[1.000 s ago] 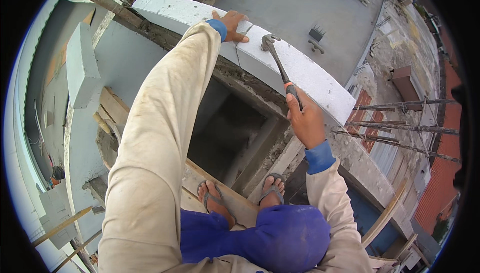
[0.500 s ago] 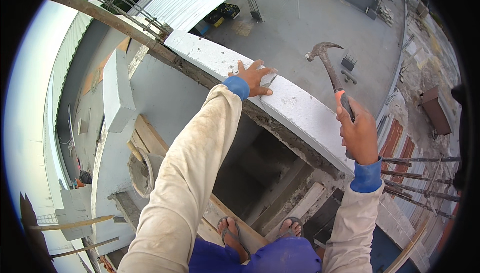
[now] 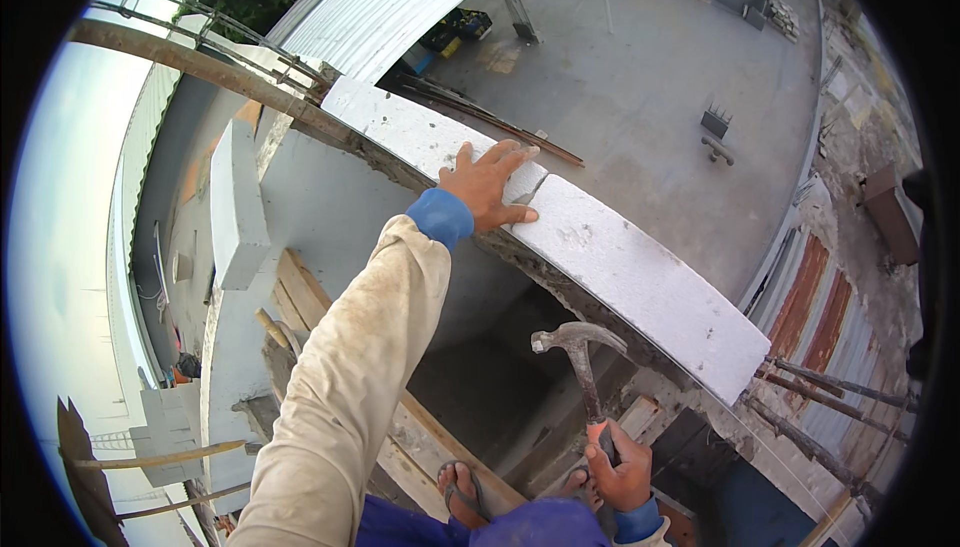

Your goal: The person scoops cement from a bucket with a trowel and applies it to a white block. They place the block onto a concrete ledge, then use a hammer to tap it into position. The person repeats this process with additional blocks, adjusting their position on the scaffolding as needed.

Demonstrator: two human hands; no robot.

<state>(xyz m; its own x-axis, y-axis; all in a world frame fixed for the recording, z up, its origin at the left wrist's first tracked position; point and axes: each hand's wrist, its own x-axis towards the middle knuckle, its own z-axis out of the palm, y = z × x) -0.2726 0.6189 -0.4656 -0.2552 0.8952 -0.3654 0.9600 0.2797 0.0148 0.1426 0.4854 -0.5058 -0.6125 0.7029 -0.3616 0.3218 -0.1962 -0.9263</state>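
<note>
Two white lightweight blocks lie end to end along the top of a wall that runs from upper left to lower right. My left hand [image 3: 488,185] rests with spread fingers on the near end of the upper-left block [image 3: 400,127], close to the joint. Beyond that joint lies the lower-right block [image 3: 645,282], its face slightly pitted. My right hand [image 3: 618,469] is wrapped round the orange and black handle of a claw hammer [image 3: 583,367]. The hammer's head is up, over the dark opening on my side of the wall, apart from the blocks.
Wooden planks [image 3: 450,447] lie under my sandalled feet, beside a deep dark opening [image 3: 490,347]. A bucket [image 3: 285,332] is partly hidden by my left arm. Rebar [image 3: 840,402] sticks out past the wall's right end. A rusty pole [image 3: 190,62] crosses at upper left. Far below spreads a concrete floor [image 3: 620,77].
My right hand has brought the hammer down and left, from beyond the wall to my side of it. My left hand has shifted slightly left on the block and stays spread.
</note>
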